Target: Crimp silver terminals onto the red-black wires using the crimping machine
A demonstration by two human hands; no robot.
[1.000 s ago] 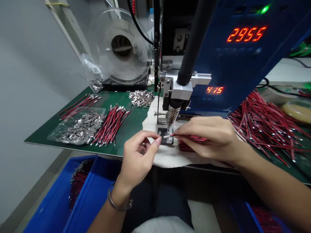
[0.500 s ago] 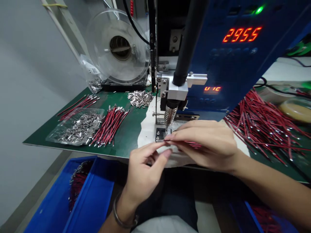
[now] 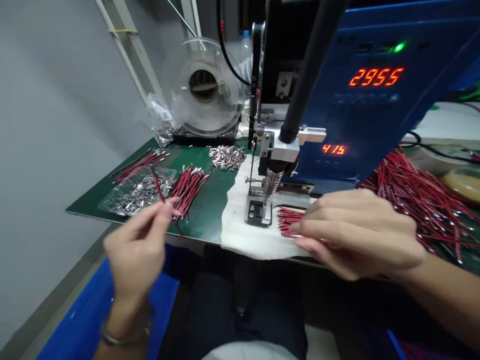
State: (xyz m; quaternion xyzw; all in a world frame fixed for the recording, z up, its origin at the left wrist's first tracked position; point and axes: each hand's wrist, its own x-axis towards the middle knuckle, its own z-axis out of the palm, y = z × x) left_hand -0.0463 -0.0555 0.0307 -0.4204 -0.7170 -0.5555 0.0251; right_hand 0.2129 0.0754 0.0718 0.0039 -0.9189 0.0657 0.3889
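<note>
- Over the front edge of the green workbench [image 3: 204, 220], toward its near-left corner, the left hand [image 3: 139, 242] has thumb and fingers pinched on a thin dark-red wire [image 3: 157, 186]. Bit blurry, but the wire sticks up past the fingertips.
- That wire is off the bench top, in front of a clear plastic bag of small silver metal pieces [image 3: 144, 190] and just beside a thick bundle of red wires with shiny metal tips [image 3: 191, 185].
- By the middle of the front edge, the right hand [image 3: 362, 232] has its thumb and fingers close together over a neat row of thin red wires [image 3: 287, 218]. Honestly can't tell if it's pinching one.
- That row lies on a creamy white sheet [image 3: 238, 227], near a small black block with screws [image 3: 255, 212], right under a silver spring-wrapped tip [image 3: 272, 181].
- Behind that stands a big blue metal machine [image 3: 375, 115], red digits reading 2955 and 415.
- Along the bench's right side, there's a messy heap of red wires [image 3: 407, 190].
</note>
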